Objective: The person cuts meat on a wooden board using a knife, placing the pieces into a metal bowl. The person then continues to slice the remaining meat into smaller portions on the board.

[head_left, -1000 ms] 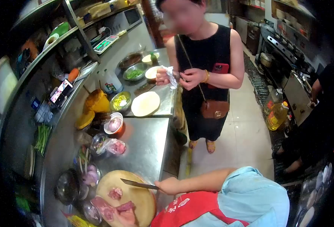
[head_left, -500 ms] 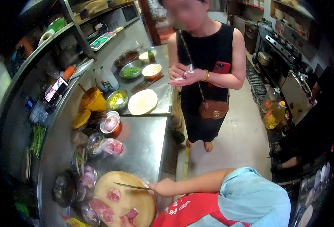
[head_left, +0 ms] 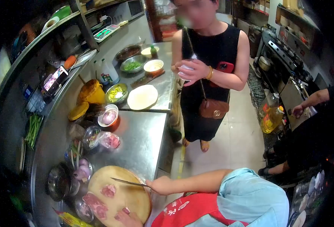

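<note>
My right hand (head_left: 161, 185) is closed round the handle of a knife (head_left: 127, 182), whose blade reaches left over the round wooden chopping board (head_left: 136, 196). At the board's near edge my left hand (head_left: 131, 220) is partly cut off by the frame, its fingers closed on a small piece of raw meat (head_left: 121, 214). A larger slab of raw meat (head_left: 95, 205) lies at the board's left side. Another chunk of meat (head_left: 108, 190) rests near the middle, below the blade and apart from it.
Beside the board stand a bowl of purple onions (head_left: 83, 170) and a dark bowl (head_left: 59, 182). Bagged meat (head_left: 109, 140) lies on the steel counter (head_left: 144, 130). A person in black (head_left: 208, 49) stands across, hands together; another person's arm (head_left: 316, 99) shows at right.
The view has shifted slightly. My left hand has turned over the small meat piece and lowered it to the board. The knife stays raised. The person opposite has lifted their joined hands.
</note>
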`<state>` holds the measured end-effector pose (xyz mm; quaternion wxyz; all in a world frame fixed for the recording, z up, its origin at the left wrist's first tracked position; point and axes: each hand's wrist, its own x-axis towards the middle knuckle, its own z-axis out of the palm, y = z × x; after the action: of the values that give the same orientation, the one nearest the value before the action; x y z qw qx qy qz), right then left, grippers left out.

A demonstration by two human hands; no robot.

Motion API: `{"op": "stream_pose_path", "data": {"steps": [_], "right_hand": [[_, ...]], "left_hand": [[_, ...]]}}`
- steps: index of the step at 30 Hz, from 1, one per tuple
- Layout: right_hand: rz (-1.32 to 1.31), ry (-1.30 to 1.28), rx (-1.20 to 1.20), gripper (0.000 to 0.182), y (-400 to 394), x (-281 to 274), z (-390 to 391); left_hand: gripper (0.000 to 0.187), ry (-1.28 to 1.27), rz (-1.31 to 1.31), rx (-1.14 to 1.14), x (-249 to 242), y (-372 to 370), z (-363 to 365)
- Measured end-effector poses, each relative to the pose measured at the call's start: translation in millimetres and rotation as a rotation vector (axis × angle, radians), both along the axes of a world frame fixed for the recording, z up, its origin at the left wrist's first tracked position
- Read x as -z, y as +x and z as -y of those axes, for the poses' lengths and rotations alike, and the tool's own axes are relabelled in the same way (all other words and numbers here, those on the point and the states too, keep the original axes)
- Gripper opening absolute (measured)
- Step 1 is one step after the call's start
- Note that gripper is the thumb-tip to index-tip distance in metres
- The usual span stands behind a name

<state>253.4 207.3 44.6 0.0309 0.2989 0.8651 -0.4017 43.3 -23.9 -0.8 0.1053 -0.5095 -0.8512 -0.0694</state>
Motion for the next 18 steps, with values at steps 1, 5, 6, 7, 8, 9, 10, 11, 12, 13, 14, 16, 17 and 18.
{"op": "stream_pose_path", "data": {"steps": [1, 5, 6, 7, 8, 9, 10, 11, 12, 13, 14, 16, 17, 18], "right_hand": [[0.016, 0.028, -0.023, 0.030, 0, -2, -1], [-0.007, 0.139, -0.025, 0.033, -4, 15, 0], [-0.023, 0.112, -0.020, 0.033, -5, 15, 2], [-0.040, 0.087, -0.012, 0.033, -4, 15, 3], [-0.057, 0.066, -0.002, 0.033, -4, 16, 2], [-0.068, 0.066, 0.010, 0.033, -6, 21, 4], [-0.076, 0.071, 0.021, 0.033, -9, 28, 6], [-0.083, 0.075, 0.030, 0.033, -9, 34, 4], [-0.062, 0.084, 0.014, 0.032, -4, 16, 6], [-0.054, 0.108, 0.023, 0.032, -4, 22, 6], [-0.049, 0.130, 0.033, 0.031, -8, 33, 7], [-0.039, 0.128, 0.037, 0.031, -9, 21, 11], [-0.029, 0.107, 0.031, 0.031, -4, 15, 10], [-0.017, 0.086, 0.026, 0.032, -1, 6, 11]], "left_hand": [[0.065, -0.022, -0.057, 0.009, 11, 1, 0], [0.079, -0.158, 0.022, -0.045, 1, 5, -3], [0.081, -0.150, 0.025, -0.037, 9, -1, 0], [0.083, -0.141, 0.028, -0.025, 20, -9, 3], [0.085, -0.129, 0.031, -0.013, 30, -16, 3], [0.086, -0.158, 0.026, -0.005, 24, -15, 1], [0.086, -0.183, 0.022, 0.001, 13, -10, 1], [0.087, -0.209, 0.021, 0.006, 9, -4, -2], [0.087, -0.219, 0.046, -0.018, 9, -1, -4], [0.086, -0.232, 0.069, -0.043, 9, 2, -6], [0.086, -0.246, 0.089, -0.068, 9, 4, -7], [0.086, -0.282, 0.120, -0.123, 8, 3, -5], [0.086, -0.300, 0.137, -0.151, 7, 2, -4], [0.086, -0.318, 0.155, -0.178, 7, 1, -3]]}}
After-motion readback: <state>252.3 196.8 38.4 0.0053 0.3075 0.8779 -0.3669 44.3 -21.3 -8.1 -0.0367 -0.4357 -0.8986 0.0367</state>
